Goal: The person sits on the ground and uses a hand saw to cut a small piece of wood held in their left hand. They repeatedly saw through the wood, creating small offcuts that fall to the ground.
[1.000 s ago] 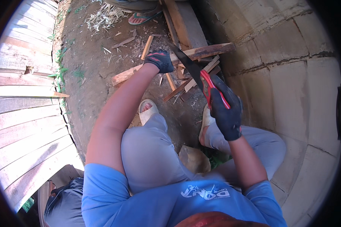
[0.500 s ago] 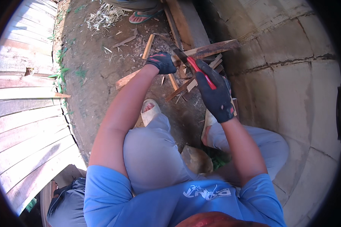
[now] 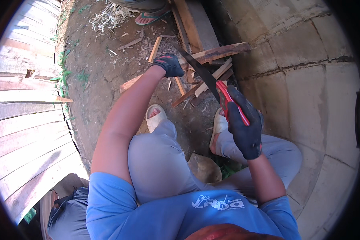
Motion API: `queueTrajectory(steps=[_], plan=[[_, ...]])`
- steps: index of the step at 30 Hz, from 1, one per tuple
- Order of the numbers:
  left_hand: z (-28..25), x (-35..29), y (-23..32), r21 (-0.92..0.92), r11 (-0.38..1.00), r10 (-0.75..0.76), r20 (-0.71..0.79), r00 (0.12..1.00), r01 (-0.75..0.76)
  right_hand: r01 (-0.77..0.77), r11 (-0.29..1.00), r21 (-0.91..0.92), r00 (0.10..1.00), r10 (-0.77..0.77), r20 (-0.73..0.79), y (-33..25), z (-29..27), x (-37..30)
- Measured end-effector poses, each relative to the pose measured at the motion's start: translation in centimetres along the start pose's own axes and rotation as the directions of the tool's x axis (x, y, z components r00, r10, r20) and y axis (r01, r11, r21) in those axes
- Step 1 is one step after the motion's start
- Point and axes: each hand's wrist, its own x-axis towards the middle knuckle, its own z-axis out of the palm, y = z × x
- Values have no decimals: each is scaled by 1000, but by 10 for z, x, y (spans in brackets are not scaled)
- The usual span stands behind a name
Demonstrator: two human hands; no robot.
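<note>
My gloved left hand [image 3: 169, 65] is closed around a long wooden board [image 3: 224, 52], which lies slantwise over other pieces of wood. The glove hides the middle stretch of the board. In my gloved right hand [image 3: 244, 124] is the red handle of a handsaw [image 3: 202, 71]. Its dark blade points away and to the left, crossing the board just right of my left hand. Whether the teeth touch the wood I cannot tell. Under and around the board are loose offcuts [image 3: 201, 89] and a thin light strip [image 3: 155, 49].
A heavy squared beam [image 3: 204, 30] lies at the far side beside a block wall [image 3: 308, 88]. Another person's foot in a flip-flop [image 3: 150, 18] is near wood shavings [image 3: 110, 18]. Plank siding [image 3: 24, 140] runs along the left. A rock [image 3: 204, 168] sits between my legs.
My right hand has drawn the handsaw back toward me and to the right, so more of its blade shows. My left hand stays on the board.
</note>
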Motion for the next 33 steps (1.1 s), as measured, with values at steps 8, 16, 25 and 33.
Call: queueTrajectory(steps=[8, 16, 25, 33], plan=[[-5, -6, 17, -63, 997, -50, -10, 999, 49, 109, 993, -36, 984, -113, -140, 39, 116, 137], [2, 5, -4, -74, 996, -50, 17, 999, 51, 108, 993, 51, 992, -104, -73, 36, 73, 76], [-1, 9, -5, -229, 968, -52, 209, 976, 101, -51, 978, -200, 997, 62, 48, -14, -36, -64], [-9, -3, 4, -164, 985, -38, 109, 993, 55, -78, 991, -112, 997, 77, -10, 4, -69, -49]])
